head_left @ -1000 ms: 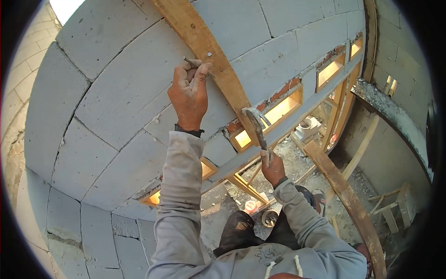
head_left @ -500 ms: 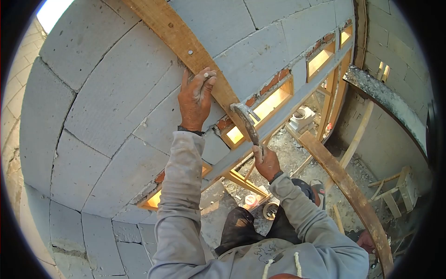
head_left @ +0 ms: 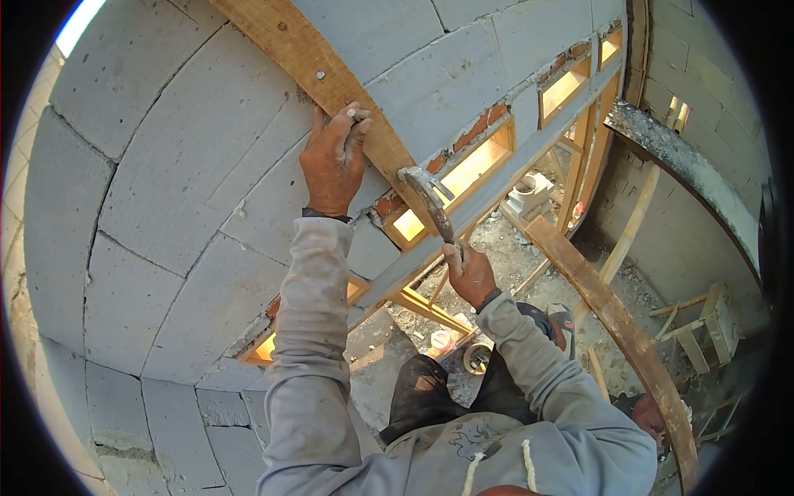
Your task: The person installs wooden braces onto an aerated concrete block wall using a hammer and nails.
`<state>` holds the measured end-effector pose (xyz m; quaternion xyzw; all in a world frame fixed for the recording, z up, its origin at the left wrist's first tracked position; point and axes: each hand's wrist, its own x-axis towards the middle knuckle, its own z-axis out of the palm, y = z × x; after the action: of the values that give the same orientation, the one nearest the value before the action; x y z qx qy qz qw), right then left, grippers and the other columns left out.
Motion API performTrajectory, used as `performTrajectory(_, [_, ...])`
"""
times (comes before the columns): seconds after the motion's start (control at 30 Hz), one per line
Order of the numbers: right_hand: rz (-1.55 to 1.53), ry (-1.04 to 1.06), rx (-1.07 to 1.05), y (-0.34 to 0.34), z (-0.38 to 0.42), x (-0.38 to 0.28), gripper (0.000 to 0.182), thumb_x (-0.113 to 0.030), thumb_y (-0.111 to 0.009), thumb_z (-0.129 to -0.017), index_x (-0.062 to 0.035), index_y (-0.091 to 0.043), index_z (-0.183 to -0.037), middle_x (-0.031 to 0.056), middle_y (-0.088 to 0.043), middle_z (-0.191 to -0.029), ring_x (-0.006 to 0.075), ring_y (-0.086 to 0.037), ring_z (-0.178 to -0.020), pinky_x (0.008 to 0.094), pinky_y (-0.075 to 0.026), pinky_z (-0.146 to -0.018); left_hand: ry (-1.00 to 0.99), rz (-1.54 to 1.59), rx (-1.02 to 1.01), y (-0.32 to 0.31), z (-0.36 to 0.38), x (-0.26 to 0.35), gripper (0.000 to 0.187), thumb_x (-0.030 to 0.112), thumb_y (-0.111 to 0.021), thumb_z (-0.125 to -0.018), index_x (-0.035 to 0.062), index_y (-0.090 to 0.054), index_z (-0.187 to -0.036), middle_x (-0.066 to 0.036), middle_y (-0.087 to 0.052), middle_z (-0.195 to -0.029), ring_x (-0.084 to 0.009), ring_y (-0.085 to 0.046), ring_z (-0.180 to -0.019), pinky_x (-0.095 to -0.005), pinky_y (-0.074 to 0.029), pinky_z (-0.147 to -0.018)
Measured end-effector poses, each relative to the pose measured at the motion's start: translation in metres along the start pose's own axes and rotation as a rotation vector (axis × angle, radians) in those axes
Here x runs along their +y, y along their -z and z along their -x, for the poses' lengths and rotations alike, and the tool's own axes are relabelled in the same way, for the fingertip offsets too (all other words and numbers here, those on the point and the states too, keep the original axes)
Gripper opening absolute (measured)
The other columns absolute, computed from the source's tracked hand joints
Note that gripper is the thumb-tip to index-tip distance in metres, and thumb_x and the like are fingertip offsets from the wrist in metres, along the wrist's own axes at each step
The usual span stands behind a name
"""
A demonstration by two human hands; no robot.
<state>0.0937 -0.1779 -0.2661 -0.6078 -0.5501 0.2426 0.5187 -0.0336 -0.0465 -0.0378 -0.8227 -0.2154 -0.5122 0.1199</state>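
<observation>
My left hand (head_left: 332,161) is raised against the block wall, its thumb and fingers pinching a nail (head_left: 352,113) at the face of a wooden plank (head_left: 364,124). Another nail head (head_left: 320,74) shows higher up on that plank. In my right hand (head_left: 471,277) is the handle of a claw hammer (head_left: 426,186). The hammer's head is over the plank's lower end, below and to the right of the pinched nail and apart from it. How deep the pinched nail sits cannot be made out.
Grey blocks form the wall (head_left: 223,165), with wood-framed openings (head_left: 480,169) along it. A long curved-looking board (head_left: 612,322) crosses on the right above the rubble-strewn floor far below. A wooden stand (head_left: 699,331) is at right. Part of another person (head_left: 649,413) shows behind the board.
The whole view has shifted slightly, so wall, plank and hands appear a little further up and left. Both hands keep their holds; the other person's visible part has moved slightly.
</observation>
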Motion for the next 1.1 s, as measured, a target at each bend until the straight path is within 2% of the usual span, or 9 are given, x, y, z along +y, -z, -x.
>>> performTrajectory(0.1, [-0.003, -0.004, 0.004, 0.001, 0.000, 0.002, 0.055, -0.049, -0.045, -0.095, 0.0041, -0.059, -0.098, 0.0283, -0.058, -0.066, 0.0472, -0.060, -0.067, 0.0500, -0.047, -0.058, -0.057, -0.068, -0.001, 0.000, 0.001, -0.002, 0.010, 0.013, -0.064, -0.089, 0.0044, -0.062, -0.093, -0.012, -0.069, -0.097, -0.0243, -0.067, -0.095, -0.0327, -0.053, -0.081])
performTrajectory(0.23, [-0.009, 0.020, 0.001, 0.004, -0.002, -0.001, 0.055, -0.050, -0.044, -0.094, 0.0028, -0.059, -0.099, 0.0278, -0.058, -0.065, 0.0474, -0.059, -0.067, 0.0496, -0.047, -0.057, 0.016, -0.109, 0.034, -0.005, 0.004, -0.001, 0.009, 0.014, -0.063, -0.090, 0.0049, -0.062, -0.093, -0.011, -0.070, -0.096, -0.0244, -0.068, -0.095, -0.0332, -0.053, -0.083])
performTrajectory(0.3, [-0.009, 0.021, 0.006, 0.005, -0.003, -0.003, 0.054, -0.050, -0.044, -0.094, 0.0019, -0.059, -0.098, 0.0275, -0.058, -0.065, 0.0473, -0.059, -0.067, 0.0495, -0.047, -0.057, -0.033, -0.121, 0.061, -0.006, 0.003, -0.001, 0.009, 0.014, -0.063, -0.089, 0.0052, -0.062, -0.092, -0.010, -0.070, -0.095, -0.0238, -0.068, -0.095, -0.0324, -0.053, -0.084])
performTrajectory(0.43, [0.013, -0.001, -0.010, 0.007, -0.002, -0.001, 0.053, -0.049, -0.045, -0.094, 0.0015, -0.060, -0.101, 0.0279, -0.059, -0.067, 0.0468, -0.060, -0.068, 0.0485, -0.047, -0.057, 0.032, -0.099, 0.031, -0.003, 0.004, 0.000, 0.009, 0.013, -0.063, -0.089, 0.0050, -0.061, -0.092, -0.009, -0.070, -0.094, -0.0229, -0.068, -0.096, -0.0317, -0.053, -0.085])
performTrajectory(0.73, [0.021, 0.016, 0.008, 0.004, -0.003, 0.004, 0.056, -0.049, -0.045, -0.095, 0.0041, -0.061, -0.105, 0.0283, -0.061, -0.072, 0.0458, -0.062, -0.071, 0.0472, -0.049, -0.060, -0.014, -0.074, 0.040, -0.004, 0.005, -0.007, 0.008, 0.009, -0.065, -0.088, 0.0043, -0.060, -0.093, -0.010, -0.071, -0.094, -0.0209, -0.068, -0.096, -0.0304, -0.055, -0.080])
performTrajectory(0.93, [0.028, 0.003, -0.016, 0.008, -0.004, -0.003, 0.054, -0.049, -0.045, -0.095, 0.0025, -0.061, -0.101, 0.0278, -0.060, -0.070, 0.0463, -0.061, -0.070, 0.0478, -0.048, -0.059, 0.016, -0.078, 0.040, -0.005, 0.005, -0.007, 0.010, 0.011, -0.066, -0.087, 0.0050, -0.061, -0.093, -0.010, -0.071, -0.093, -0.0214, -0.068, -0.095, -0.0302, -0.055, -0.078])
performTrajectory(1.1, [0.019, 0.019, -0.006, 0.008, -0.003, -0.004, 0.054, -0.049, -0.046, -0.095, 0.0024, -0.061, -0.102, 0.0275, -0.060, -0.069, 0.0462, -0.060, -0.068, 0.0481, -0.047, -0.058, -0.036, -0.150, 0.048, -0.005, 0.005, -0.008, 0.011, 0.013, -0.066, -0.087, 0.0049, -0.061, -0.092, -0.010, -0.071, -0.093, -0.0211, -0.069, -0.095, -0.0297, -0.055, -0.077])
